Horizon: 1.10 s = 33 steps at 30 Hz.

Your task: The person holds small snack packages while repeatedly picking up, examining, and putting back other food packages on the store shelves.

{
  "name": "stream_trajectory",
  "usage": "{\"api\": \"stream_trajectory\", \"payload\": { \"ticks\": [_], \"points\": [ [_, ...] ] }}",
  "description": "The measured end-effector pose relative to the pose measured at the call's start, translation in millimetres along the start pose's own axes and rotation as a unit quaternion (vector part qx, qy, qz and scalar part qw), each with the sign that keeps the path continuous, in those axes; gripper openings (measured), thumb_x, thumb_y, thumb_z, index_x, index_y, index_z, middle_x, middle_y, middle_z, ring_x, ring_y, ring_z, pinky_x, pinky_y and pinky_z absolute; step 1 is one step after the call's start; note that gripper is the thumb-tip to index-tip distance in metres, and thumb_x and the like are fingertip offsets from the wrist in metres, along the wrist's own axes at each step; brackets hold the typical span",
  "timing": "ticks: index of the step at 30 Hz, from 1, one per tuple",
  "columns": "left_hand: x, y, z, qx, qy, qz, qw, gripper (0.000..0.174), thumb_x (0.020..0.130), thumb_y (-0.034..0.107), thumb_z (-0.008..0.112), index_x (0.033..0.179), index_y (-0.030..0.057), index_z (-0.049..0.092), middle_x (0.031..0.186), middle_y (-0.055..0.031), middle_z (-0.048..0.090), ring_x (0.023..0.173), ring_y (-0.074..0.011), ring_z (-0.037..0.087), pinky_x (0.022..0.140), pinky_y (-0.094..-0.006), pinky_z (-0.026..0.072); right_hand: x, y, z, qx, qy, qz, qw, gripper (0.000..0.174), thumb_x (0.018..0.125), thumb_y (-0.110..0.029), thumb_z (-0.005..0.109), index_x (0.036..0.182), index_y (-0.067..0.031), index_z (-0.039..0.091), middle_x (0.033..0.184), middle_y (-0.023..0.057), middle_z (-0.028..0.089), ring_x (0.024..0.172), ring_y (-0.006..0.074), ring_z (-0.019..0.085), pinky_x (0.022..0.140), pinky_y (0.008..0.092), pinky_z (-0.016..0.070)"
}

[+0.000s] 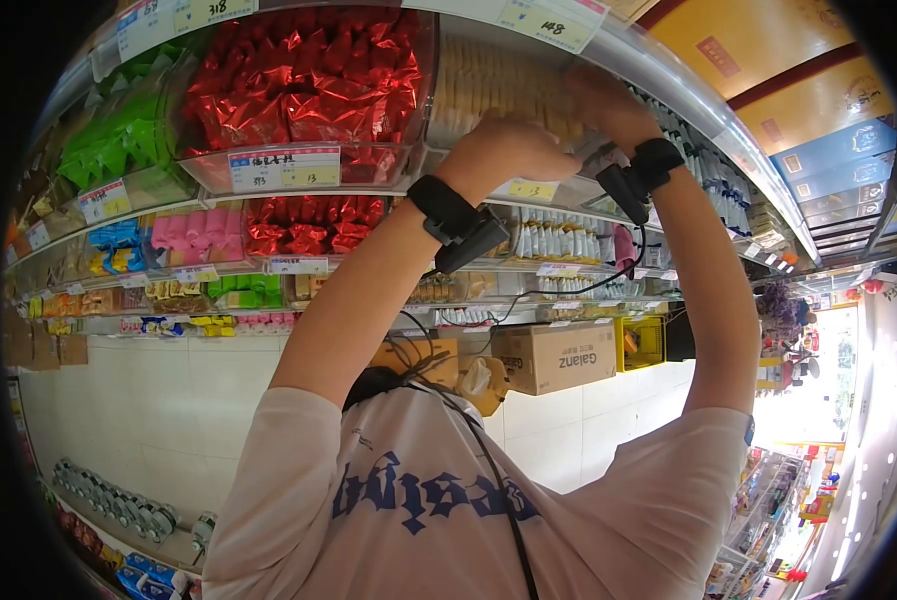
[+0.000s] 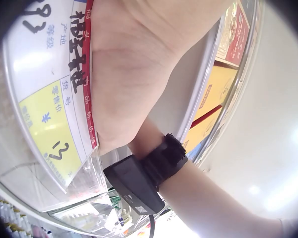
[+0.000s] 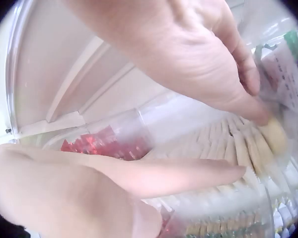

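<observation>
Thin cream packets [image 1: 494, 75] stand in a tight row in a clear bin. My left hand [image 1: 504, 155] reaches over the bin's front edge; in the right wrist view the left hand [image 3: 114, 181] has straight fingers lying over the front of the packets [image 3: 223, 144]. From the other side my blurred right hand [image 1: 609, 105] reaches in. The right wrist view shows the right hand [image 3: 198, 59] with curled fingers, its tips pinching a cream packet [image 3: 274, 139] at the row's end. In the left wrist view the left hand [image 2: 129, 64] is beside a price label [image 2: 49, 99].
Red packets [image 1: 299, 90] fill the bin to the left, with green packets [image 1: 114, 145] beyond. Lower shelves hold more small packets [image 1: 559, 240]. Yellow boxes [image 1: 744, 50] stand at upper right. A cardboard box [image 1: 559, 358] and a yellow crate [image 1: 639, 343] are below the shelves.
</observation>
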<state>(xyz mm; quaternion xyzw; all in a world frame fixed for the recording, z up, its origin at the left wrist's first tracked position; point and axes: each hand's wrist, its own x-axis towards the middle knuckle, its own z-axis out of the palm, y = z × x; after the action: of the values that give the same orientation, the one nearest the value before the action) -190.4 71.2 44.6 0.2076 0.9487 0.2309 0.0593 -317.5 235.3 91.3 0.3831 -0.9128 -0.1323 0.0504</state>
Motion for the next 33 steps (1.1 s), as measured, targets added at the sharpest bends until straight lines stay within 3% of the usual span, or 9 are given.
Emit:
{"api": "stream_trajectory", "payload": {
  "ticks": [4, 10, 16, 19, 21, 23, 25, 28, 33],
  "points": [
    [-2, 2, -4, 0.003, 0.001, -0.004, 1.0, 0.066, 0.095, 0.054, 0.036, 0.131, 0.0087, 0.068, 0.143, -0.0168, 0.058, 0.136, -0.0362, 0.05, 0.117, -0.0472, 0.0332, -1, -1, 2, -0.001, 0.019, -0.003, 1.0, 0.031, 0.076, -0.005, 0.067, 0.105, 0.0036, 0.062, 0.103, 0.0278, 0.066, 0.1, 0.0454, 0.063, 0.085, 0.0489, 0.0516],
    [-9, 5, -10, -0.011, -0.006, -0.008, 1.0, 0.068, 0.095, 0.056, 0.036, 0.131, 0.0086, 0.068, 0.145, -0.017, 0.056, 0.138, -0.0343, 0.048, 0.116, -0.0438, 0.0353, 13, -6, 2, -0.045, -0.075, 0.04, 0.995, 0.021, 0.077, 0.0, 0.063, 0.097, 0.0047, 0.065, 0.093, 0.0288, 0.069, 0.089, 0.0456, 0.067, 0.073, 0.0456, 0.0554],
    [-9, 8, -9, -0.024, 0.017, -0.019, 0.999, 0.068, 0.094, 0.055, 0.035, 0.129, 0.0077, 0.069, 0.143, -0.016, 0.058, 0.135, -0.0344, 0.052, 0.116, -0.0444, 0.0362, 7, -10, 12, 0.006, -0.031, 0.027, 0.999, 0.024, 0.079, -0.001, 0.061, 0.1, 0.0061, 0.07, 0.102, 0.0297, 0.07, 0.097, 0.0459, 0.068, 0.084, 0.0456, 0.0561],
    [-9, 5, -10, -0.01, -0.005, -0.002, 1.0, 0.069, 0.094, 0.055, 0.035, 0.128, 0.0048, 0.069, 0.143, -0.0164, 0.058, 0.136, -0.0334, 0.05, 0.116, -0.0447, 0.0348, -9, -3, 11, -0.058, 0.213, -0.128, 0.967, 0.018, 0.086, -0.01, 0.057, 0.096, 0.0034, 0.064, 0.082, 0.0251, 0.069, 0.079, 0.037, 0.071, 0.065, 0.0433, 0.0551],
    [-5, 4, -6, 0.001, 0.01, -0.002, 1.0, 0.068, 0.094, 0.054, 0.035, 0.128, 0.0058, 0.069, 0.142, -0.0159, 0.059, 0.134, -0.0343, 0.052, 0.115, -0.0455, 0.0359, -10, -18, -21, 0.044, 0.063, 0.026, 0.997, 0.014, 0.083, -0.008, 0.059, 0.089, 0.0034, 0.063, 0.071, 0.0214, 0.067, 0.067, 0.0327, 0.071, 0.057, 0.0412, 0.0548],
    [-3, 3, -5, -0.005, 0.023, -0.006, 1.0, 0.066, 0.094, 0.054, 0.036, 0.126, 0.0069, 0.07, 0.138, -0.0159, 0.061, 0.131, -0.0355, 0.054, 0.113, -0.0462, 0.038, -10, -33, -42, 0.112, -0.065, 0.138, 0.982, 0.013, 0.084, -0.006, 0.058, 0.092, 0.0035, 0.062, 0.066, 0.0181, 0.067, 0.06, 0.0298, 0.071, 0.052, 0.0394, 0.0554],
    [-4, 3, -4, -0.024, 0.029, -0.012, 0.999, 0.064, 0.094, 0.053, 0.036, 0.123, 0.0079, 0.072, 0.133, -0.0166, 0.064, 0.126, -0.0372, 0.057, 0.11, -0.0467, 0.0412, -12, -38, -41, 0.148, -0.167, 0.21, 0.952, 0.02, 0.087, -0.002, 0.054, 0.104, 0.0039, 0.062, 0.066, 0.0151, 0.067, 0.057, 0.0284, 0.072, 0.051, 0.0378, 0.0569],
    [-12, 3, -11, -0.045, 0.018, 0.019, 0.999, 0.062, 0.094, 0.052, 0.037, 0.117, 0.0084, 0.074, 0.123, -0.0183, 0.069, 0.118, -0.039, 0.062, 0.106, -0.0466, 0.0448, -21, -40, -39, 0.161, -0.255, 0.211, 0.93, 0.018, 0.083, 0.0, 0.055, 0.099, 0.0057, 0.063, 0.07, 0.0173, 0.069, 0.058, 0.0275, 0.073, 0.047, 0.0357, 0.0559],
    [-5, 4, -6, -0.009, 0.021, -0.004, 1.0, 0.061, 0.094, 0.052, 0.038, 0.118, 0.008, 0.074, 0.12, -0.0195, 0.069, 0.118, -0.0397, 0.062, 0.107, -0.0469, 0.0445, -23, -50, -42, 0.186, -0.178, 0.196, 0.946, 0.012, 0.082, 0.004, 0.057, 0.086, 0.0089, 0.067, 0.076, 0.02, 0.071, 0.059, 0.0282, 0.073, 0.047, 0.0368, 0.0563]
  ]
}}
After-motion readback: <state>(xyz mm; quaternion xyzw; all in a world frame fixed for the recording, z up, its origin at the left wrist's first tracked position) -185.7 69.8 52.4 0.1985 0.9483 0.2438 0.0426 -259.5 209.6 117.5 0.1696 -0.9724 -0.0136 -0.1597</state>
